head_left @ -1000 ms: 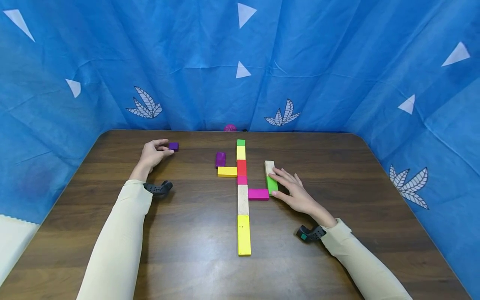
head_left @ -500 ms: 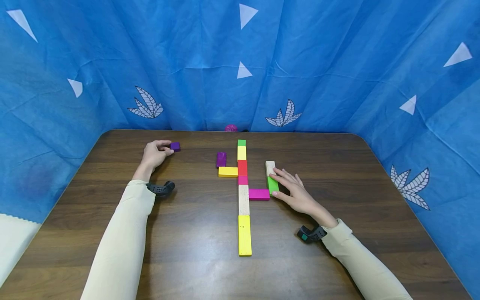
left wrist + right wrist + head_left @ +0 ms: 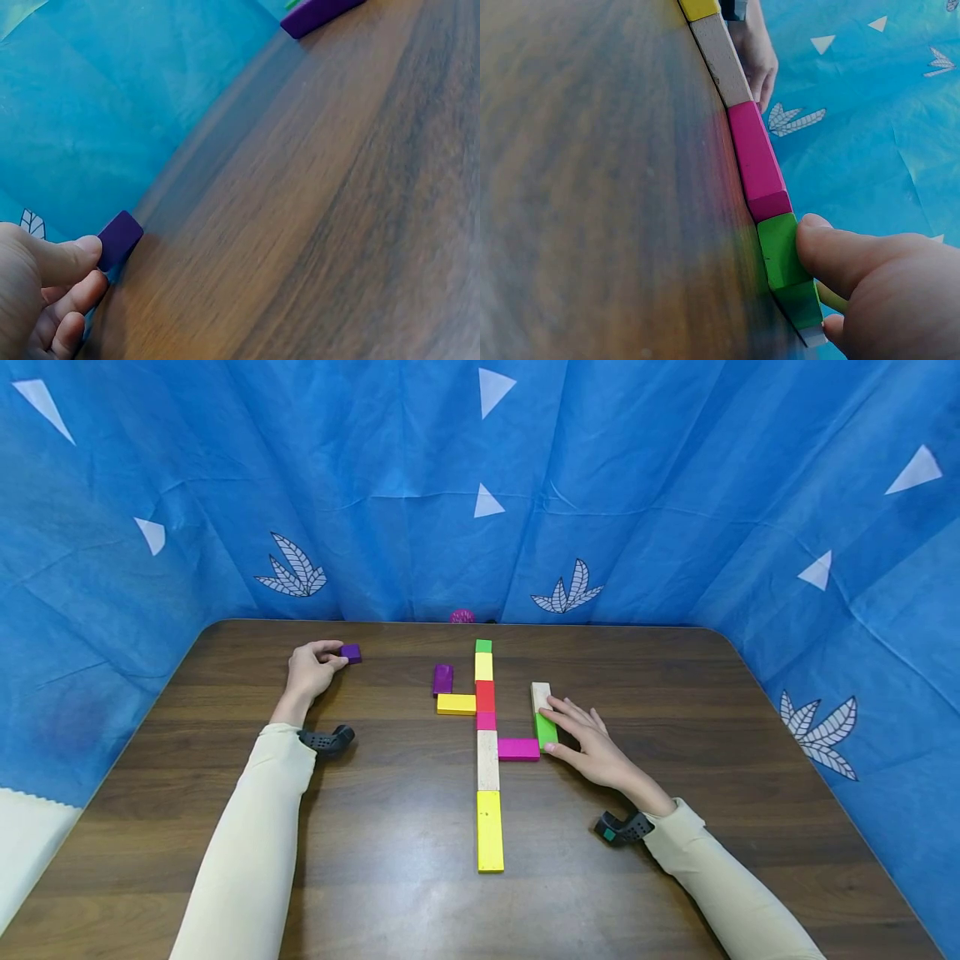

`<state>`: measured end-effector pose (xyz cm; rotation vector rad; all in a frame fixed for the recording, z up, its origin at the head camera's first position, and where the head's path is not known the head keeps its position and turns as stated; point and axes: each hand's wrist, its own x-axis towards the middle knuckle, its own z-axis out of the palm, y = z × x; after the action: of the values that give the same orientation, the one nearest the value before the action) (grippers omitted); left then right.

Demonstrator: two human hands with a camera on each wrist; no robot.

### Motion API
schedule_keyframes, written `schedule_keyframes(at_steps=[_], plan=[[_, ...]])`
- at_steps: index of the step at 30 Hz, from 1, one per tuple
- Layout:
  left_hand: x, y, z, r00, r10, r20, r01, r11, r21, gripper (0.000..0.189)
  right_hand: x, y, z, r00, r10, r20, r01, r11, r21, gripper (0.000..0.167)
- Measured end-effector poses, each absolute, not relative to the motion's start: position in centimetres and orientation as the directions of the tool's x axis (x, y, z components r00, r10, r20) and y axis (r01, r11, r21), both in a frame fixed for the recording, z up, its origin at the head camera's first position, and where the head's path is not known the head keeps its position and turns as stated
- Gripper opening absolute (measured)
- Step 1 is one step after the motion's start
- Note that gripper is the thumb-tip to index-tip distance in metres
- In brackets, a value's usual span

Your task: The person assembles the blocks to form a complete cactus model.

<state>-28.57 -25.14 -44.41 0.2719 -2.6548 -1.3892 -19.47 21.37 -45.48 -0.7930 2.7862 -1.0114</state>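
Near the far left of the table my left hand point(image 3: 311, 670) pinches a small purple block point(image 3: 350, 653) between thumb and fingers. In the left wrist view the thumb presses one side of this purple block point(image 3: 121, 238). At the right, my right hand point(image 3: 592, 750) rests its fairly straight fingers and thumb against the right side of a green block point(image 3: 545, 732). A pale wooden block point(image 3: 540, 695) adjoins the green one's far end. A magenta block point(image 3: 518, 749) runs from the green block to the central row; in the right wrist view the magenta block point(image 3: 757, 154) touches it.
Down the table's middle lies a row with a small green block point(image 3: 483, 646), yellow block point(image 3: 483, 666), red block point(image 3: 485, 696), pink block point(image 3: 486, 721), pale block point(image 3: 487, 760) and long yellow block point(image 3: 491, 832). Left of it, a yellow block point(image 3: 456, 704) meets a purple block point(image 3: 443, 679).
My left wrist and forearm have shifted slightly right while the hand keeps its pinch on the purple block. The right hand and the laid blocks look unchanged apart from a small camera shift.
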Motion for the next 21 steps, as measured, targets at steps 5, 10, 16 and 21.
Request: schedule_keyframes(at_steps=[5,10,16,21], plan=[[-28.6,-25.0,-44.5,-0.971,-0.236,0.042,-0.094,0.536,0.839,0.038,-19.5,21.4,-45.5,-0.863,-0.495,0.103,-0.445,0.647,-0.619,0.057],[-28.7,-24.7,-44.2,-0.960,-0.276,0.032,-0.113,0.492,0.863,0.039,-19.6,21.4,-45.4,-0.861,-0.497,0.104,-0.446,0.643,-0.622,0.057],[-29.1,-23.5,-43.9,-0.957,-0.290,0.019,-0.108,0.415,0.903,0.039,-19.8,21.5,-45.3,-0.860,-0.499,0.102,-0.446,0.642,-0.623,0.057],[-29.7,-21.4,-43.7,-0.965,-0.256,0.058,-0.047,0.384,0.922,0.037,-19.9,21.6,-45.3,-0.857,-0.504,0.104,-0.451,0.640,-0.622,0.057]])
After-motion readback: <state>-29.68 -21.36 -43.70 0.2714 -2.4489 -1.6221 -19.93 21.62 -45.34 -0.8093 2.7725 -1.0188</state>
